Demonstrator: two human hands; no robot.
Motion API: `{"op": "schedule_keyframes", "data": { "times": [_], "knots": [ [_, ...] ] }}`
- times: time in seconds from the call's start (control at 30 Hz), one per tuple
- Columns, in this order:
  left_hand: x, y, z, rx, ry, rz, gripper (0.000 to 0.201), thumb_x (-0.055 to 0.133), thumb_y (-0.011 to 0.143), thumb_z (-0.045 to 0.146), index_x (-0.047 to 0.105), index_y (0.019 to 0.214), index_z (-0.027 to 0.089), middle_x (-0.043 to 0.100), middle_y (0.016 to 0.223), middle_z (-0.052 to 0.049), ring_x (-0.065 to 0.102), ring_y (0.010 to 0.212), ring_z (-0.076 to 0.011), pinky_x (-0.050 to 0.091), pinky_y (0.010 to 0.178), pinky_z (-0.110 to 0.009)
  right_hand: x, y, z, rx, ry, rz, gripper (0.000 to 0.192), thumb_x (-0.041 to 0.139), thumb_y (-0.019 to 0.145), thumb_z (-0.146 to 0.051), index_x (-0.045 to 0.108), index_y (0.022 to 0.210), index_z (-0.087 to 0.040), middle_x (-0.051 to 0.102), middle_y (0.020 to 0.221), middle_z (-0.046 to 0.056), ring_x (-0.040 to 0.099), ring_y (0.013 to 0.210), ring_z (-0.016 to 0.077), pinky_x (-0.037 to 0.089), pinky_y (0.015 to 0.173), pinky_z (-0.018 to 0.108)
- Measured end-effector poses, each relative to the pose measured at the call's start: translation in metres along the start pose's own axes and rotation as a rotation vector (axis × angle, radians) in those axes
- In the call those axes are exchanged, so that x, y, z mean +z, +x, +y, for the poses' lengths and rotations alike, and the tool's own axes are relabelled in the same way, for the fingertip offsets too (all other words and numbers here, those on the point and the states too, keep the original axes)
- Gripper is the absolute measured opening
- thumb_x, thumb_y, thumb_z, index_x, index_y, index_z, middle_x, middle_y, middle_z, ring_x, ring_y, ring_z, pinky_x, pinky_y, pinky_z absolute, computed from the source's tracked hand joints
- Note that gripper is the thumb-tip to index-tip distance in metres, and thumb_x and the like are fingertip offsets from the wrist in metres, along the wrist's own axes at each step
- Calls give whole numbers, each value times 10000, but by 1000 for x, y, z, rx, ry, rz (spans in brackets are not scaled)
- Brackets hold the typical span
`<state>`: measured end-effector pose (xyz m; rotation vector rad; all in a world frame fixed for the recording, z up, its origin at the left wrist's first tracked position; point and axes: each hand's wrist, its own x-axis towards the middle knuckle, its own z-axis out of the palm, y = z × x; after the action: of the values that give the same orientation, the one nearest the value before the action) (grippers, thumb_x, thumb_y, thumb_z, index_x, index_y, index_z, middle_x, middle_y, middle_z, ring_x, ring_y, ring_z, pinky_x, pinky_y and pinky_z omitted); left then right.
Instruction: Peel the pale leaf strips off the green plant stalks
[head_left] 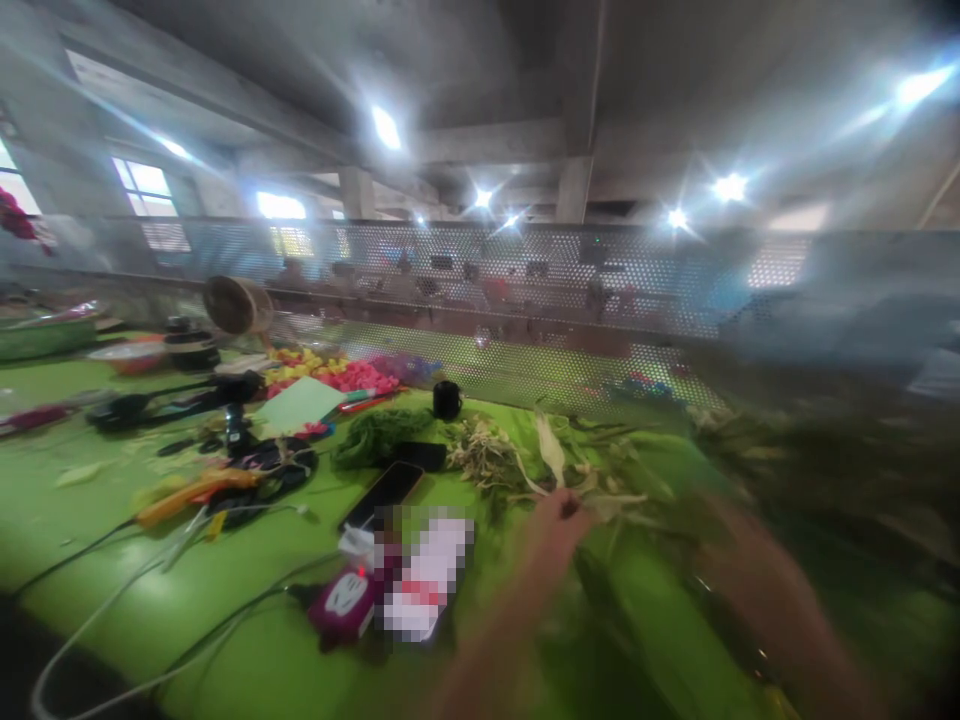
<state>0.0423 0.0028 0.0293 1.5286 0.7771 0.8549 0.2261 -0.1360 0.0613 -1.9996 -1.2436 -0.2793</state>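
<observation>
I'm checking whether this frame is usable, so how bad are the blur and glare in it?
Head view: the right side is smeared, so the right hand and the leaves lose their outlines; the left hand is soft too; the ceiling lights flare into streaks; the phone on the green table stays fairly readable.

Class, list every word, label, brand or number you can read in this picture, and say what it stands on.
None can be read.
Purple device: a white mark, too blurred to read.
Pixelated card: unreadable.
Phone: dark screen, no text.
</observation>
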Motion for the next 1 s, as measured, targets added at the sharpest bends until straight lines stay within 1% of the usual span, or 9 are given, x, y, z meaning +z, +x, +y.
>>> {"op": "schedule_keyframes", "data": {
  "times": [0.07,0.17,0.27,0.37,0.5,0.7,0.8,0.9,1.0],
  "knots": [
    [5,-2,-2,50,119,-41,156,584,753,300,535,672,176,465,614,41,402,594,-100,263,550,-227,9,-4,-7,-107,64,-104,527,631,759,-455,577,1259,-299,660,1227,53,631,1057,278,491,844,360],
    [9,-10,0,145,245,-123,109,556,758,266,573,702,174,512,645,35,439,623,-107,267,559,-222,16,-9,-17,-237,181,-192,288,570,827,-440,694,1034,-282,712,1069,48,633,1014,262,464,888,368],
    [9,-17,8,181,293,-209,104,555,752,269,598,737,175,533,660,36,460,637,-113,289,566,-218,15,-11,-25,-156,268,-194,267,539,831,-447,700,735,-257,715,809,37,653,839,239,486,775,326],
    [7,-19,13,171,303,-263,96,576,724,251,616,770,176,540,671,39,467,644,-113,305,572,-212,12,-12,-32,-6,325,-157,276,552,794,-448,669,662,-236,686,691,23,634,694,211,482,635,277],
    [5,-15,7,218,285,-298,107,581,719,215,633,803,174,571,696,35,482,651,-110,334,596,-210,10,-13,-40,145,356,-158,265,567,747,-434,671,628,-222,671,615,5,593,591,187,435,530,251],
    [6,-9,-6,240,233,-253,153,553,743,160,630,874,185,616,783,18,531,730,-127,387,658,-221,9,-17,-36,226,451,-136,304,593,755,-503,708,703,-226,687,633,8,590,581,176,418,494,238],
    [4,-9,-2,237,213,-176,162,543,746,140,640,870,179,631,803,4,557,759,-139,407,679,-231,8,-15,-31,188,460,-143,326,596,763,-524,725,720,-228,694,634,12,614,599,189,440,503,246],
    [-2,-11,6,266,216,-159,202,526,757,125,668,889,180,663,857,-15,587,793,-149,434,728,-247,8,-11,-26,117,393,-188,319,594,775,-512,729,703,-232,706,646,18,632,609,199,457,517,260],
    [-5,-13,12,292,303,-166,210,539,763,132,699,886,191,683,899,-30,601,832,-167,444,769,-266,12,-8,-20,-10,297,-183,252,624,772,-468,746,804,-250,741,797,32,668,733,224,490,627,285]
  ]
}}
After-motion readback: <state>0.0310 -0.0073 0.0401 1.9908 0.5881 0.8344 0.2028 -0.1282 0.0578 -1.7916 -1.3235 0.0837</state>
